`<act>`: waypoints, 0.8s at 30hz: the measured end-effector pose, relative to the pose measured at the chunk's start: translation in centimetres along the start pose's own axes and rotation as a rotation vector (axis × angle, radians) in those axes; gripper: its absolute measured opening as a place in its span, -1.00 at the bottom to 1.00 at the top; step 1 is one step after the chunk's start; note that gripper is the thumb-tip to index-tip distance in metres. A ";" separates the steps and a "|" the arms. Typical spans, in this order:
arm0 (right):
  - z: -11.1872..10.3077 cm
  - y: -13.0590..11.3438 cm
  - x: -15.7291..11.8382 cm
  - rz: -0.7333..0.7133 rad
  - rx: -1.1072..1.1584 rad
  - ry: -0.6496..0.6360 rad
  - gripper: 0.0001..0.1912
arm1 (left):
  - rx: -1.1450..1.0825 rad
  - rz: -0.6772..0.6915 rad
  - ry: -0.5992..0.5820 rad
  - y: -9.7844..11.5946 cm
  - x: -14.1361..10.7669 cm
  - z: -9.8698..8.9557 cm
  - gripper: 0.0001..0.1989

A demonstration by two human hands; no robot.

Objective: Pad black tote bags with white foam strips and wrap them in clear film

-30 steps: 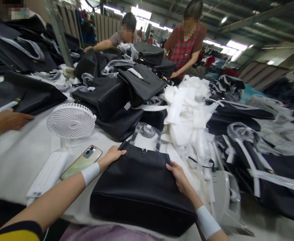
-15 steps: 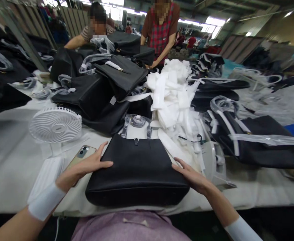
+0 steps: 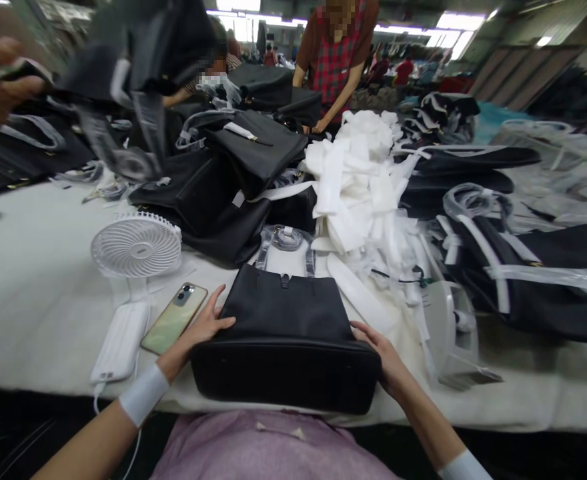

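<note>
Head view, 12 taken as away from the wearer. Bag [image 3: 283,310] lies on the table [image 3: 28,300] between both hands, base panel toward 6, upper edge toward 12; long axis of base roughly 9 to 3. Bag sits at 3 from the left hand [image 3: 203,329], at 9 from the right hand [image 3: 382,353]; both touch it, neither nearer. Left: thumb on the bag's face, forefinger spread, not clenched. Right: fingers along the side edge, thumb hidden; cannot tell if it grips. Strap [image 3: 287,238] at 12, its join unclear. Phone [image 3: 176,317] near left hand's 10. Toward frame's 10–11: co-worker's hand [image 3: 3,80] cut off, second bag [image 3: 173,47] blurred
</note>
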State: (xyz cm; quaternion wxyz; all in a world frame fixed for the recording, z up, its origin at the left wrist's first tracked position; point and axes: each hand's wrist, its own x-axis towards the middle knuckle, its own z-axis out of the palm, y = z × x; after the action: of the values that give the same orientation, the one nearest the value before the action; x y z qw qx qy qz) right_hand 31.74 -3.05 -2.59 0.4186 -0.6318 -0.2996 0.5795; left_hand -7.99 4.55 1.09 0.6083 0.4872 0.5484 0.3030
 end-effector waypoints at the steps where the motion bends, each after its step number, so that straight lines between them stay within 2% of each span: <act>1: -0.6 -0.1 -0.6 -0.077 -0.075 0.029 -0.40 | 0.037 0.050 0.025 0.3 -0.6 -0.5 0.04; 3: -1.9 -0.3 -1.9 -0.224 -0.191 0.005 -0.35 | 0.127 0.153 0.034 1.2 -2.0 -1.8 -0.11; 4: -2.6 -0.4 -2.6 -0.275 -0.225 -0.057 -0.32 | 0.168 0.179 -0.010 1.7 -2.9 -2.4 -0.18; 6: -3.7 -0.6 -3.8 -0.318 -0.272 -0.215 -0.25 | 0.236 0.182 -0.173 2.6 -4.9 -3.6 -0.20; 8: -4.1 -1.0 -4.8 -0.312 -0.335 -0.305 -0.21 | 0.340 0.165 -0.318 3.3 -6.7 -4.3 -0.11; 10: -3.8 -1.4 -5.2 -0.288 -0.394 -0.296 -0.22 | 0.494 0.175 -0.347 3.5 -7.8 -4.4 -0.08; 12: -2.9 -1.7 -5.0 -0.278 -0.446 -0.235 -0.31 | 0.608 0.183 -0.335 3.3 -8.1 -3.9 -0.15; 15: -1.5 -1.4 -4.0 -0.288 -0.543 -0.100 -0.44 | 0.631 0.176 -0.256 2.2 -7.7 -2.8 -0.38; 18: -0.1 -0.1 -2.7 -0.261 -0.587 0.042 -0.44 | 0.663 0.125 -0.045 0.7 -6.8 -1.1 -0.62; 21: 1.3 1.5 -1.7 -0.181 -0.649 0.199 -0.37 | 0.665 0.093 0.217 -0.5 -5.5 0.7 -0.59; 24: 2.4 2.9 -1.0 -0.121 -0.801 0.337 -0.31 | 0.678 0.023 0.334 -1.1 -3.7 1.9 -0.58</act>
State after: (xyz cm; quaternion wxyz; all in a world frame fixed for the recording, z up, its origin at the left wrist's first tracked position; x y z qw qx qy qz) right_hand 28.98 -4.79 -4.58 0.2168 -0.8113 -0.4646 0.2812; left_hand -7.12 0.29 1.32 0.3112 0.6109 0.7038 0.1861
